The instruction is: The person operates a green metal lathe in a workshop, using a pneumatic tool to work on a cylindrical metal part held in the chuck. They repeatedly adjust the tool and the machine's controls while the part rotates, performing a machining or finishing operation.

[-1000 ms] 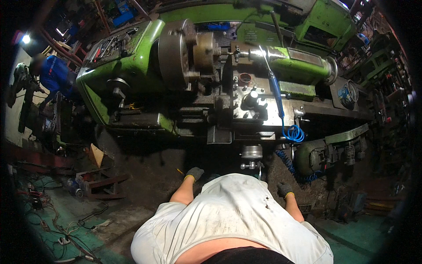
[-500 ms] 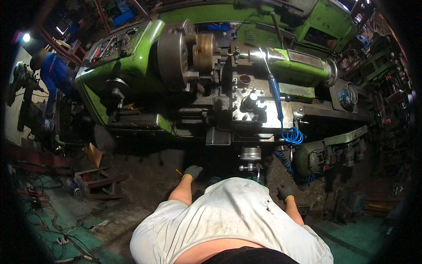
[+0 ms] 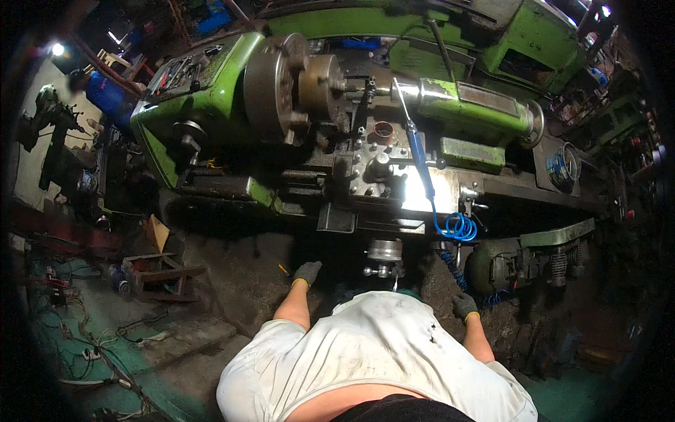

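My left hand (image 3: 307, 273), in a dark glove with a yellow cuff, hangs low in front of the green lathe (image 3: 228, 84). Its fingers look curled. A thin yellow stick (image 3: 283, 269) shows beside the glove; its grip is unclear. On the other side of my shirt, my right hand (image 3: 465, 306) wears a matching glove, its fingers too dark to read. Between them stands the carriage handwheel (image 3: 384, 250), apart from both. Above it is the tool post (image 3: 380, 167), with a blue air blow gun (image 3: 420, 158) lying beside it. The chuck (image 3: 271, 88) holds a brownish round workpiece (image 3: 316, 86).
The tailstock (image 3: 467, 102) stands right of the workpiece, a tin (image 3: 562, 167) beyond it. A motor (image 3: 492, 266) sits low at right. Hand tools (image 3: 179, 74) lie on the headstock. A wooden frame (image 3: 165, 278) and cables (image 3: 95, 352) lie left. A person in blue (image 3: 105, 95) stands far left.
The carriage, with its tool post, handwheel and blow gun, has shifted left towards the chuck. My view has tilted slightly. Both hands stay low, and my right glove shows more clearly.
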Demonstrator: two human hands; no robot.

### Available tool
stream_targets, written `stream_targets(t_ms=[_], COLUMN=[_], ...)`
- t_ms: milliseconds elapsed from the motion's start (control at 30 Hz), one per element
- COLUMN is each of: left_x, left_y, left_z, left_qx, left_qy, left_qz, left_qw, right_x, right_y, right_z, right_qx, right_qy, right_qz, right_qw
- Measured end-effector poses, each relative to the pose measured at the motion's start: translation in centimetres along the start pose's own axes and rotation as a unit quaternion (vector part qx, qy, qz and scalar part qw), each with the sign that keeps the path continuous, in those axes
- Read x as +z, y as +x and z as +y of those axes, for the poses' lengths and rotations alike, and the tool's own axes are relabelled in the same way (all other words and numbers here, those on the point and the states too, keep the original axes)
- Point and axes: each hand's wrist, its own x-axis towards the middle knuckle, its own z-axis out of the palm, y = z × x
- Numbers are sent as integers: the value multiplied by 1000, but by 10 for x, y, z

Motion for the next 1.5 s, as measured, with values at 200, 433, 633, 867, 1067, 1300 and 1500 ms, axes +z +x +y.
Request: stream_targets(t_ms=[200,433,633,867,1067,1300,1500], left_x=[20,-7,-53,-106,-136,-147,-135], left_y=[3,28,48,104,147,180,210], left_z=[-14,-53,-32,-58,-68,-78,-86], left_qx=[-26,-71,-165,-170,-196,-206,-173], left_qy=[-44,35,-136,-136,-53,153,272], left_qz=[75,51,0,249,238,187,155], left_qw=[996,996,977,944,950,948,934], right_x=[-26,-41,-2,18,24,20,-18], right_y=[-13,-4,-13,-100,-102,-88,-88], right_z=[-30,-23,-4,-89,-49,-28,-46], right_qx=[43,47,33,105,144,144,35], right_qy=[-63,16,-8,-19,-40,-24,-103], right_qz=[-45,20,31,-3,-6,3,129], right_qw=[996,999,999,994,989,989,986])
